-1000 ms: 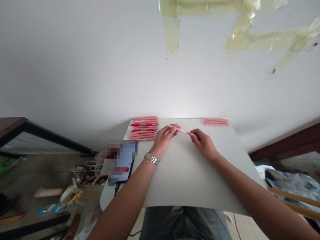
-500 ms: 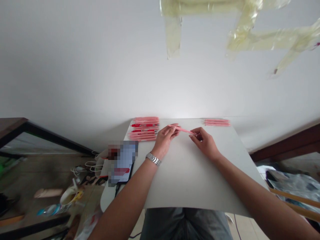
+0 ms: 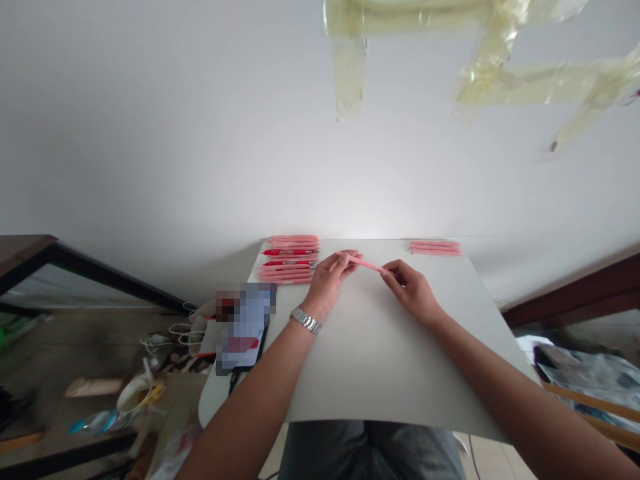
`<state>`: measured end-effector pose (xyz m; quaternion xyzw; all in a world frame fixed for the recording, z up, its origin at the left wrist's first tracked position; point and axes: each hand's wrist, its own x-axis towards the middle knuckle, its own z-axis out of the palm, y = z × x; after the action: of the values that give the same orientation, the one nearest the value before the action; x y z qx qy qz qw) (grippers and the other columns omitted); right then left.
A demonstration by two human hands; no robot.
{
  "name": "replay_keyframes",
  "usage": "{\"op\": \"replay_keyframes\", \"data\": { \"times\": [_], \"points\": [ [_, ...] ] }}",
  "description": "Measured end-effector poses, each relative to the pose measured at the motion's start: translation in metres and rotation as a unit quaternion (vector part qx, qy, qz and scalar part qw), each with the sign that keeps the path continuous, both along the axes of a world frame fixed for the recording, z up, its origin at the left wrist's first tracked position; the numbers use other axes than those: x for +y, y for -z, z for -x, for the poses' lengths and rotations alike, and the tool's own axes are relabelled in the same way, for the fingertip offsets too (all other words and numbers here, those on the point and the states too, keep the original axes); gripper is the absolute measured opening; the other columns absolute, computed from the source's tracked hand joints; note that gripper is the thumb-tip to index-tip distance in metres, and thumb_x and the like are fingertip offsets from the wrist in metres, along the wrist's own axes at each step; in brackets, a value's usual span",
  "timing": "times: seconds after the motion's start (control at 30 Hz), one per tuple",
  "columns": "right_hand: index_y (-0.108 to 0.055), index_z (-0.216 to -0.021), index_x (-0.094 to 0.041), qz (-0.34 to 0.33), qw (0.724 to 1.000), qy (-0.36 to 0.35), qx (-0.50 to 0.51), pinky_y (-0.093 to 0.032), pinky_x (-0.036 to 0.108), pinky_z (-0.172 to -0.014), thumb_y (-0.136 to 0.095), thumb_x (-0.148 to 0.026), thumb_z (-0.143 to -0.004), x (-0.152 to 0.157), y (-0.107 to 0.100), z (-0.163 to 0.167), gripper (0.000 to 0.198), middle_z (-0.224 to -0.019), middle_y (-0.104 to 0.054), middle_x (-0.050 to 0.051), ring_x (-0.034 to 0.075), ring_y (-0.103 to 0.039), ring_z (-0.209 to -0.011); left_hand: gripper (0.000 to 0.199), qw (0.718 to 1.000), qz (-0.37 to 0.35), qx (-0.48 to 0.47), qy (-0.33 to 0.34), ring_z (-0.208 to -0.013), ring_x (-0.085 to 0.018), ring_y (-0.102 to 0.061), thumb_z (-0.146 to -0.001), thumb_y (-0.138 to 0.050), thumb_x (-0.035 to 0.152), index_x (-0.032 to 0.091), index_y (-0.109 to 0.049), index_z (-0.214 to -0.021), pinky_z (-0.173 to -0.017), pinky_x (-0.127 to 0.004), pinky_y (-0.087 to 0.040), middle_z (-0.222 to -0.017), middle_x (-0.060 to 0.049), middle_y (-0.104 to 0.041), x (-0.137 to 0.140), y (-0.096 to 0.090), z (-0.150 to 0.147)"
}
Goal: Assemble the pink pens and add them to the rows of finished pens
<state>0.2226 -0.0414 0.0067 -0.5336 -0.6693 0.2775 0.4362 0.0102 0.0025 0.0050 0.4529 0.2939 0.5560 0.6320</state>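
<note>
A slim pink pen [image 3: 366, 264] is held between my two hands above the white table [image 3: 380, 353]. My left hand [image 3: 330, 277], with a metal watch [image 3: 306, 319] on its wrist, pinches the pen's left end. The fingertips of my right hand [image 3: 411, 290] close on the right end. At the table's back left lies a row of similar pink pens [image 3: 287, 274], with red pens [image 3: 293, 252] among them. A smaller group of pink pens [image 3: 435, 248] rests at the back right, against the wall.
A phone or tablet [image 3: 247, 327], partly pixelated, lies on the table's left edge. Cables [image 3: 190, 330], a white cup [image 3: 133, 393] and a plastic bottle [image 3: 103, 421] are down on the left. A dark-framed table [image 3: 30, 257] stands further left. Plastic bags [image 3: 590, 373] sit at the right.
My right hand has shifted slightly left along the pen, and less of the pen shows between the hands. My left hand is nearly still.
</note>
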Motion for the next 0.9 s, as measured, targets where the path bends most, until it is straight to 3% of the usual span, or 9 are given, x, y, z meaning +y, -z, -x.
{"op": "replay_keyframes", "data": {
  "times": [0.23,0.4,0.53,0.67,0.9],
  "points": [
    [-0.063,-0.096,-0.022,0.035,0.999,-0.028,0.01,-0.037,0.029,-0.059,-0.054,-0.058,-0.1,-0.001,0.001,-0.002,0.037,-0.07,-0.054,-0.002,0.015,-0.047,-0.062,0.033,1.0,-0.008,0.005,0.004,-0.119,-0.026,-0.068,-0.091,-0.073,0.047,0.019,-0.079,-0.107,-0.109,-0.043,-0.052,-0.118,-0.012,-0.076,-0.002,-0.003,0.001],
    [-0.064,-0.109,-0.023,-0.002,1.0,-0.005,0.019,-0.044,0.029,-0.064,-0.061,-0.055,-0.096,0.003,0.006,-0.002,0.034,-0.081,-0.06,0.001,0.016,-0.054,-0.068,0.035,1.0,0.008,0.008,-0.011,-0.111,-0.022,-0.07,-0.09,-0.074,0.047,0.02,-0.079,-0.111,-0.106,-0.04,-0.053,-0.115,-0.011,-0.076,-0.002,-0.003,0.0],
    [-0.064,-0.108,-0.024,-0.022,0.998,-0.002,0.052,-0.047,0.029,-0.063,-0.066,-0.052,-0.094,0.006,0.009,-0.004,0.031,-0.086,-0.062,0.001,0.015,-0.056,-0.068,0.036,0.999,0.024,0.016,-0.019,-0.102,-0.019,-0.071,-0.087,-0.076,0.047,0.019,-0.079,-0.11,-0.101,-0.038,-0.055,-0.114,-0.011,-0.076,-0.002,-0.002,-0.001],
    [-0.064,-0.106,-0.024,0.0,0.992,0.001,0.126,-0.045,0.028,-0.058,-0.066,-0.052,-0.095,0.007,0.006,-0.006,0.031,-0.077,-0.058,-0.001,0.013,-0.054,-0.062,0.031,0.999,0.013,0.021,-0.03,-0.095,-0.018,-0.072,-0.084,-0.08,0.044,0.019,-0.075,-0.102,-0.097,-0.037,-0.056,-0.105,-0.007,-0.075,-0.002,-0.001,-0.001],
    [-0.066,-0.108,-0.023,-0.007,0.969,0.044,0.241,-0.057,0.032,-0.067,-0.071,-0.051,-0.091,0.01,0.0,-0.007,0.033,-0.093,-0.066,0.003,0.016,-0.068,-0.073,0.03,0.98,-0.088,0.179,-0.007,-0.088,-0.017,-0.07,-0.085,-0.078,0.043,0.018,-0.07,-0.098,-0.085,-0.03,-0.055,-0.095,-0.005,-0.072,-0.005,-0.002,0.001]
  ]
}}
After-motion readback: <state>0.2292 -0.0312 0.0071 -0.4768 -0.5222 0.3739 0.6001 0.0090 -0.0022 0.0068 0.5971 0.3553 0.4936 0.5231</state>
